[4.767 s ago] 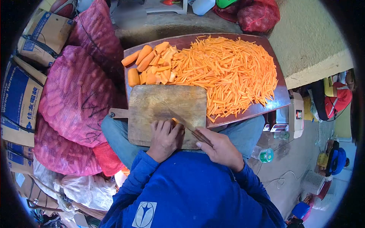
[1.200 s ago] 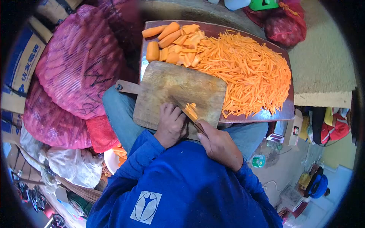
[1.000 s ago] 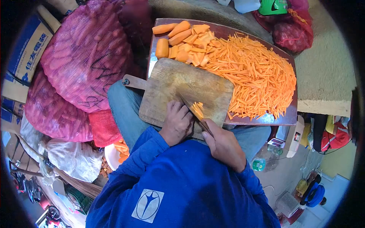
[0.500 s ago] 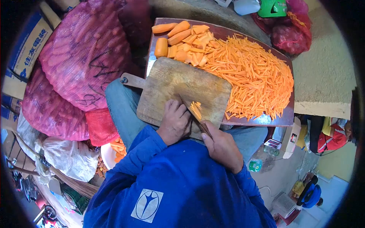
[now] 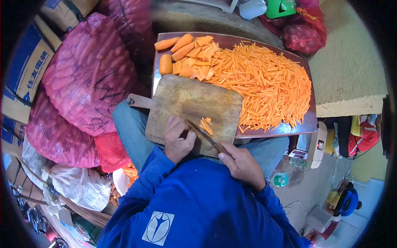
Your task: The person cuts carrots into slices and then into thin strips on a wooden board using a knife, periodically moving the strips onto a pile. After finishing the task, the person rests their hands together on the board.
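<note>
My right hand [image 5: 240,162] grips the handle of a knife [image 5: 206,138], its blade pointing up and left over the wooden cutting board [image 5: 194,99]. At the blade's far end is my left hand [image 5: 178,138], fingers curled on the board; whatever they press is hidden. A few carrot sticks [image 5: 206,125] lie just beyond the blade. Behind the board, a dark red table [image 5: 310,95] carries a large heap of carrot sticks [image 5: 269,87], carrot slices [image 5: 198,58] and several peeled carrot pieces [image 5: 182,45].
Pink mesh sacks [image 5: 89,74] are stacked at left beside cardboard boxes [image 5: 31,74]. A white bowl [image 5: 120,182] with carrots stands below them. At upper right sits a red net bag [image 5: 304,37]; a green-labelled bottle [image 5: 281,179] is on the floor at right.
The view has shifted, so the table and board appear lower and further left. My left hand has turned, with its fingers more curled; the knife has swung to a flatter angle beside it.
</note>
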The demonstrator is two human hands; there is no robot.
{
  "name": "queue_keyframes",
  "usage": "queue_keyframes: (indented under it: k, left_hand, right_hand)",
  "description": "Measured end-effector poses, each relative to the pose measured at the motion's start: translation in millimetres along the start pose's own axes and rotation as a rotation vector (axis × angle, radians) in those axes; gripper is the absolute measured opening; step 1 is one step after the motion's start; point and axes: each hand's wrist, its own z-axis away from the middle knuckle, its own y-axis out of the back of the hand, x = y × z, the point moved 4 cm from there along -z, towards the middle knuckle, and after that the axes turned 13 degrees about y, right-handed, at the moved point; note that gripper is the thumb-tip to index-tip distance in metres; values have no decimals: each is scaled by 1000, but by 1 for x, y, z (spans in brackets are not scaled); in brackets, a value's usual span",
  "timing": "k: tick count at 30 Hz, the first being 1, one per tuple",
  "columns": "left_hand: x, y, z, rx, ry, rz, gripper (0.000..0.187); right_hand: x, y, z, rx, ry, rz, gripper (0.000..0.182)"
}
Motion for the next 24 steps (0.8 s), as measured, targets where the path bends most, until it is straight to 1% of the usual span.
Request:
queue_keyframes:
  k: [1, 3, 6, 8, 9, 11, 12, 13, 15, 17, 19, 20, 22, 23, 24]
  left_hand:
    - [-1, 0, 1, -10, -15, 7, 15]
    - [-7, -3, 1, -34, 7, -39, 19]
    - [-3, -11, 2, -91, -97, -127, 21]
    - [-16, -19, 9, -162, -166, -216, 22]
    - [-11, -19, 8, -162, -181, -212, 22]
    - [-1, -19, 4, -148, -178, -266, 20]
    - [1, -19, 4, -149, -190, -265, 20]
    - [2, -19, 4, -157, -181, -283, 18]
    - [3, -19, 4, -169, -173, -303, 17]
    - [7, -19, 2, -163, -199, -319, 15]
    - [8, -20, 1, -167, -199, -330, 15]
    - [8, -20, 0, -173, -197, -336, 15]
    - [10, -19, -2, -208, -167, -347, 14]
    - [10, -19, -4, -243, -134, -349, 13]
    - [6, -19, -7, -243, -136, -356, 13]
  right_hand:
    - [2, -2, 1, -82, -54, -14, 37]
    - [9, 3, 0, -16, -23, -20, 37]
    - [19, 25, -9, 32, 40, 43, 35]
    - [30, 47, -14, 152, 10, 163, 35]
    - [32, 58, -17, 166, 15, 170, 35]
    - [37, 81, -19, 247, -49, 364, 36]
    - [38, 91, -21, 313, 38, 397, 36]
    - [39, 98, -20, 322, 40, 398, 36]
    - [31, 113, -14, 443, 44, 468, 36]
    - [13, 115, -14, 481, 38, 469, 36]
    - [9, 108, -10, 550, 95, 337, 36]
    - [13, 102, -9, 552, 101, 331, 36]
    - [21, 82, -11, 399, 140, 477, 36]
    - [22, 77, -9, 402, 142, 471, 36]
    - [24, 70, -11, 335, 105, 380, 36]
